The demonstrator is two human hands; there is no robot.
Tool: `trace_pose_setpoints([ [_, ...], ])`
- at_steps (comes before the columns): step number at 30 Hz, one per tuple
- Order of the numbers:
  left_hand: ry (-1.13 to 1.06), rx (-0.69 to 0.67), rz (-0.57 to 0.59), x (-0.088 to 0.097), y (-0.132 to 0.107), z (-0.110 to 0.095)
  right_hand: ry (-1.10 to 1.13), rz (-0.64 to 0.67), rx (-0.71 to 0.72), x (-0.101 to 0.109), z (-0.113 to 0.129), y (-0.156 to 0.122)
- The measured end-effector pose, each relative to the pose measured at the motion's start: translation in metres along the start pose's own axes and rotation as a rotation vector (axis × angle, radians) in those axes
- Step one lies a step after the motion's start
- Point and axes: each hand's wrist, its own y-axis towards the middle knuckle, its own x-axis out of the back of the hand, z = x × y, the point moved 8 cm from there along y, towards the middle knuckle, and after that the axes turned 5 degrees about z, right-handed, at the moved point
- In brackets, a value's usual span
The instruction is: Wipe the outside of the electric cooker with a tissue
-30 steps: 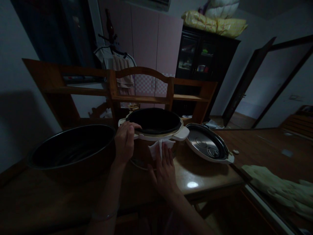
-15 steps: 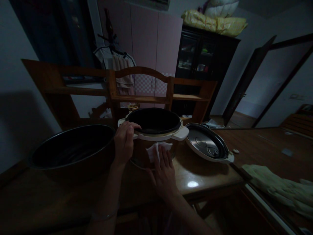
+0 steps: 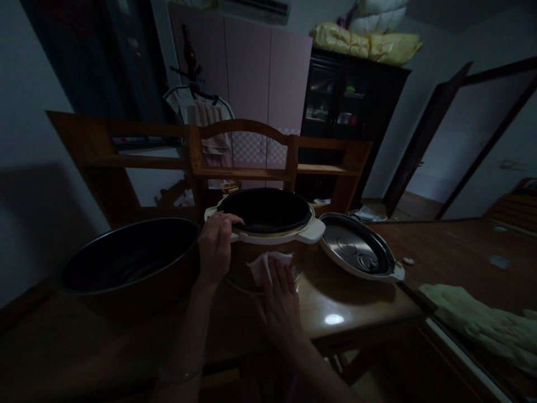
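Goes bare-handed: left hand (image 3: 215, 251) and right hand (image 3: 280, 302) both uncovered, with long slim fingers. Has the forearms bare as well, all the way down to the lower edge of the view. Wears one thin bangle (image 3: 180, 373) around the left forearm, a good way behind the wrist; looks pale and half clear, a plain narrow ring with a faint shine. Between the two arms at the bottom edge, maybe some dark cloth, but too dim to tell colour or kind.
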Motion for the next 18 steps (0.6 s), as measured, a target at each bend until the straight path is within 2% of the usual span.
trace_pose_setpoints([
  [7, 0.015, -0.003, -0.004, 0.000, 0.000, 0.002, -0.011, -0.057, -0.035, 0.013, -0.012, 0.015],
  [13, 0.021, -0.010, 0.002, 0.000, 0.000, 0.002, 0.021, -0.072, -0.085, 0.007, -0.023, 0.003],
  [15, 0.018, -0.006, 0.003, 0.000, 0.000, 0.002, 0.070, -0.081, -0.130, 0.005, -0.028, -0.003],
  [18, 0.009, -0.008, 0.000, 0.000, 0.000, 0.001, 0.253, -0.112, -0.278, 0.008, -0.044, -0.010],
])
